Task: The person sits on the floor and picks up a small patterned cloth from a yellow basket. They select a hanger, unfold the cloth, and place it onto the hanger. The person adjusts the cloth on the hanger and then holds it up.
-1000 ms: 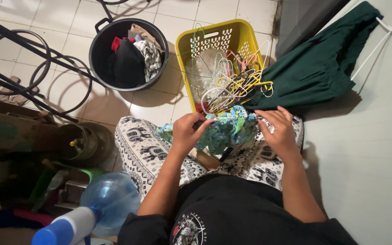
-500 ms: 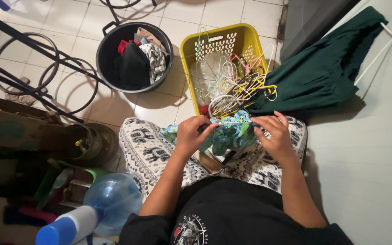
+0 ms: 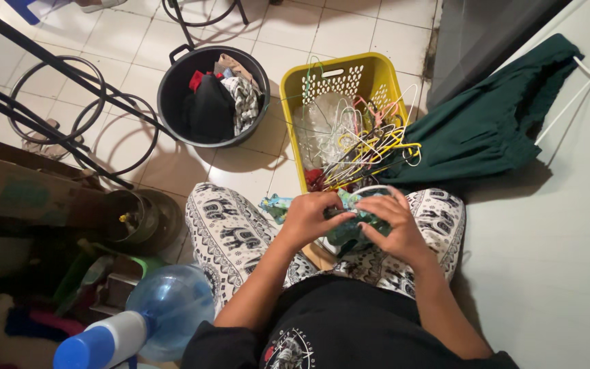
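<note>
I sit with patterned black-and-white trousers over my knees. My left hand (image 3: 311, 217) and my right hand (image 3: 392, 228) both grip a crumpled teal and green patterned cloth (image 3: 349, 227) on my lap, bunched tight between them. A corner of the cloth sticks out to the left at my left knee. A thin white wire hanger loop curves just above the cloth.
A yellow plastic basket (image 3: 382, 75) full of wire hangers stands just ahead. A black bucket (image 3: 172, 85) with clothes is to its left. A dark green garment (image 3: 493, 123) on a white hanger hangs at right. A large water bottle (image 3: 165, 307), a metal stand and clutter lie left.
My hands have drawn closer together and the cloth is bunched smaller between them. The view has shifted slightly, with the basket and bucket lower in frame.
</note>
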